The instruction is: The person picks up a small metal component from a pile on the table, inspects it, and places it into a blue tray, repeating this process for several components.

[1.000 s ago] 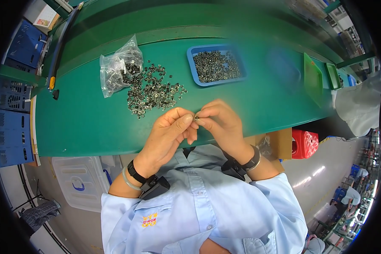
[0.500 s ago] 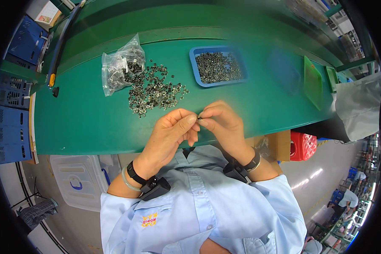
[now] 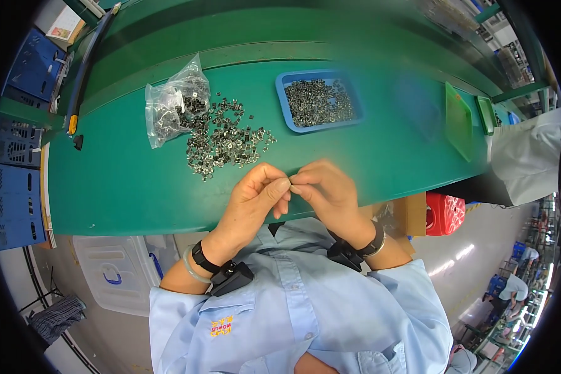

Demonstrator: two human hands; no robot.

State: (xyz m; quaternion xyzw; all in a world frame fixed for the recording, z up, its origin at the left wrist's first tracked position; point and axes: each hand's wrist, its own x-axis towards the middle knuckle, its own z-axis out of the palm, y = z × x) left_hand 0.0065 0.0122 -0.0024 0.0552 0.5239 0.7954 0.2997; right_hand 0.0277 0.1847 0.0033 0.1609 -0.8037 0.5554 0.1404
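My left hand (image 3: 249, 202) and my right hand (image 3: 330, 194) meet fingertip to fingertip above the near edge of the green table (image 3: 118, 193). Thumbs and index fingers of both are pinched on a tiny dark part, now almost wholly covered by the fingertips. Beyond my left hand spreads a loose pile of small black-and-silver parts (image 3: 227, 144). A clear plastic bag (image 3: 162, 112) lies against the pile's far left side, with more such parts inside. Past my right hand stands a blue tray (image 3: 323, 128) holding many similar small parts.
Green trays (image 3: 459, 121) sit at the table's right end, near grey sheeting (image 3: 527, 153). Blue crates (image 3: 15, 202) stand at the left. Below the table are a lidded clear box (image 3: 115, 274), a cardboard box (image 3: 416, 214) and a red stool (image 3: 444, 214). A person (image 3: 514, 290) is far off right.
The tiny part showed between my fingertips before and is now mostly hidden. My fingertips have drawn closer together, and both hands sit slightly lower in the view. The view has shifted a little.
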